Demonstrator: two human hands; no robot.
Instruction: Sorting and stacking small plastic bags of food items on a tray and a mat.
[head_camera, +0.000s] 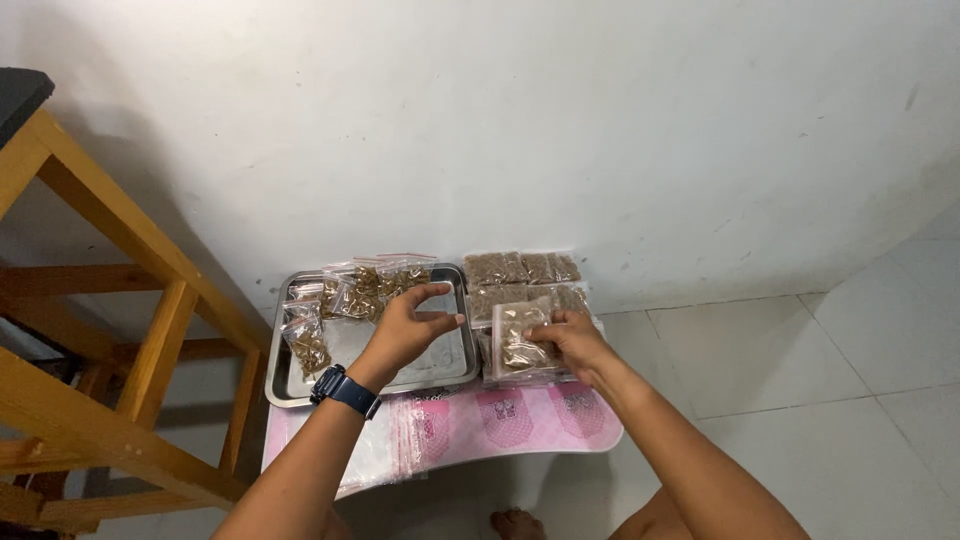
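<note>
Holding a small clear bag (520, 338) of brown pieces, right hand (575, 340) pinched on its right edge, over the right-hand stack of filled bags (522, 270).
Left hand (410, 325) hovers open, fingers spread, above the steel tray (285, 385). Wall close behind; wooden frame (120, 330) crowds left; bare tile floor (800, 350) right.

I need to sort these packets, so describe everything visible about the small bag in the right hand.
The small bag is clear plastic, roughly rectangular, partly filled with brownish-gold pieces too small to identify. The right hand holds its right edge, tilted up facing the camera, above similar filled bags right of the metal tray. The left hand hovers nearby, apart from it.
</note>
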